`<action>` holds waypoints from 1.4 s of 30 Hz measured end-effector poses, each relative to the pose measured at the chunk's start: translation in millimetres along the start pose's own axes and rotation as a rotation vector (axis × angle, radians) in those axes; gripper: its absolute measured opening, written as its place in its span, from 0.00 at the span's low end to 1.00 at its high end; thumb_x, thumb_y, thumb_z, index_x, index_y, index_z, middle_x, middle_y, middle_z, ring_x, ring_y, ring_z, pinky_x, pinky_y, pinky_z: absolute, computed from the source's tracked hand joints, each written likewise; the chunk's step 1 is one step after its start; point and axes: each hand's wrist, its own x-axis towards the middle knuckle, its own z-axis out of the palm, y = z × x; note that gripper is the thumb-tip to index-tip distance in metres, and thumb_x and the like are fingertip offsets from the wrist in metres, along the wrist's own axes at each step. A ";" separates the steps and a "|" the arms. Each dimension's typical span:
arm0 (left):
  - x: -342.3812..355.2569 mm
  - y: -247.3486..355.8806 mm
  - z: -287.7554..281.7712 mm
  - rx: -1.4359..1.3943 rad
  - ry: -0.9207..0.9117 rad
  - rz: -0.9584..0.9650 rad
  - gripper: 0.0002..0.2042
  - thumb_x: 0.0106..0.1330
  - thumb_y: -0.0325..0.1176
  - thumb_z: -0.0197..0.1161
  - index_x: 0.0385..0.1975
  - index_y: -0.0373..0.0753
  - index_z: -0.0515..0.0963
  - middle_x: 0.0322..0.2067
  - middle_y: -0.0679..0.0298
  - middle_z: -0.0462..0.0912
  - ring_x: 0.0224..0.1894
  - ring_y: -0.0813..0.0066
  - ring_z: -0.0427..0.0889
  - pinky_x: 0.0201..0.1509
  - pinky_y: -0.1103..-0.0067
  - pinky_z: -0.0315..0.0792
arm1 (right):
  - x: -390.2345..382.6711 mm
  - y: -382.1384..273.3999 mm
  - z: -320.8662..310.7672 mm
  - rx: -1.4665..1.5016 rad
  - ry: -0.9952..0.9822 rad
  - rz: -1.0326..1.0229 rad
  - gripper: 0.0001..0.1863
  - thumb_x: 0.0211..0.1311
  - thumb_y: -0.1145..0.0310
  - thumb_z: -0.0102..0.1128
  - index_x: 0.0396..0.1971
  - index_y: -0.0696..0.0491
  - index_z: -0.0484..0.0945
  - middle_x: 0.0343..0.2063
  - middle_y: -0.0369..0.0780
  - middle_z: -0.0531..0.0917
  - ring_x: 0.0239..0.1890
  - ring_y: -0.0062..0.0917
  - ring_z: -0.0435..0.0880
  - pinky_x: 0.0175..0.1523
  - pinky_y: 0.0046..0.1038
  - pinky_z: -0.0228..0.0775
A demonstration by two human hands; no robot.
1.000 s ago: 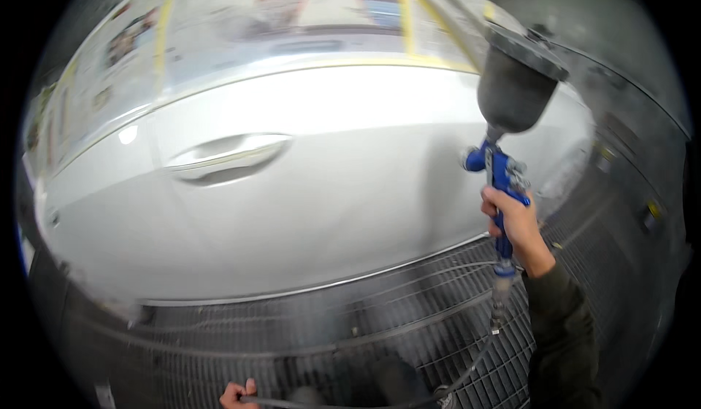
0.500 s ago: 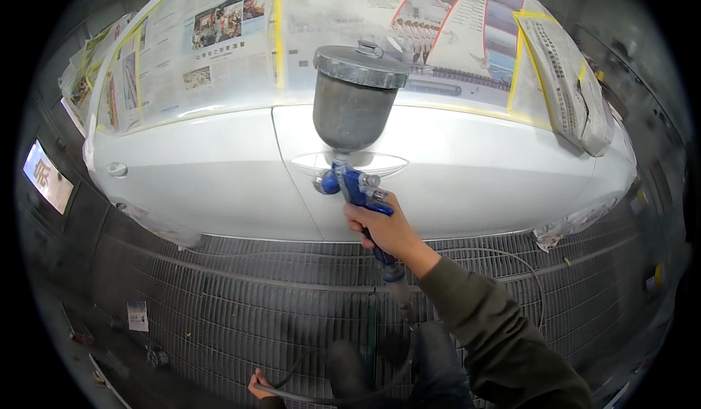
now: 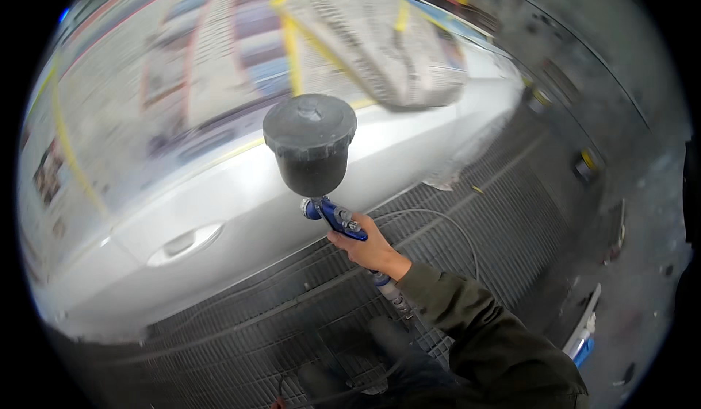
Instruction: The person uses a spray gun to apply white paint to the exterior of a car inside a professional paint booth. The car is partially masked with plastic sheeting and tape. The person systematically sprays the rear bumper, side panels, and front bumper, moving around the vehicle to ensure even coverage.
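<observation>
My right hand [image 3: 374,250] is wrapped round the grip of a blue spray gun [image 3: 342,219]. A large dark grey paint cup [image 3: 312,168] with a lid stands on top of the gun, nearly upright. The nozzle points left toward the white side of a car [image 3: 380,157], apart from it. A door handle [image 3: 186,244] lies to the left of the gun. Only a sliver of my left hand [image 3: 278,403] shows at the lower edge, round a thin air hose [image 3: 471,245] that also loops across the floor on the right.
Newspaper sheets [image 3: 212,44] edged with yellow tape cover the car's windows. More paper wraps the side mirror [image 3: 409,55]. Below is a slatted metal grating [image 3: 511,197]. A dark can with a yellow band [image 3: 585,165] and a blue object [image 3: 583,352] lie to the right.
The view has swung right, toward the wrapped mirror and the car's end. My right hand has carried the spray gun rightward along the car, past the door handle. Less of my left hand shows.
</observation>
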 end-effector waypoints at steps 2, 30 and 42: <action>0.5 -3.3 31.7 0.143 -0.035 0.033 0.26 0.73 0.39 0.45 0.69 0.35 0.59 0.65 0.46 0.63 0.63 0.58 0.65 0.64 0.62 0.64 | -8.0 13.2 -59.2 -0.009 0.058 0.028 0.25 0.62 0.71 0.61 0.60 0.58 0.70 0.30 0.34 0.76 0.33 0.15 0.71 0.41 0.22 0.68; -344.5 83.9 194.8 1.112 -0.030 1.208 0.24 0.59 0.48 0.71 0.14 0.34 0.73 0.13 0.51 0.71 0.16 0.55 0.69 0.22 0.65 0.65 | 12.2 29.8 -136.8 0.202 0.257 -0.004 0.10 0.68 0.68 0.57 0.45 0.54 0.73 0.23 0.29 0.72 0.16 0.08 0.62 0.18 0.20 0.54; -188.8 213.7 -108.6 0.388 0.296 1.028 0.25 0.65 0.42 0.66 0.11 0.34 0.66 0.11 0.67 0.57 0.20 0.82 0.56 0.21 0.73 0.56 | -10.3 -83.9 266.5 0.093 -0.124 0.057 0.06 0.61 0.74 0.55 0.35 0.61 0.74 0.26 0.40 0.77 0.23 0.23 0.78 0.18 0.24 0.70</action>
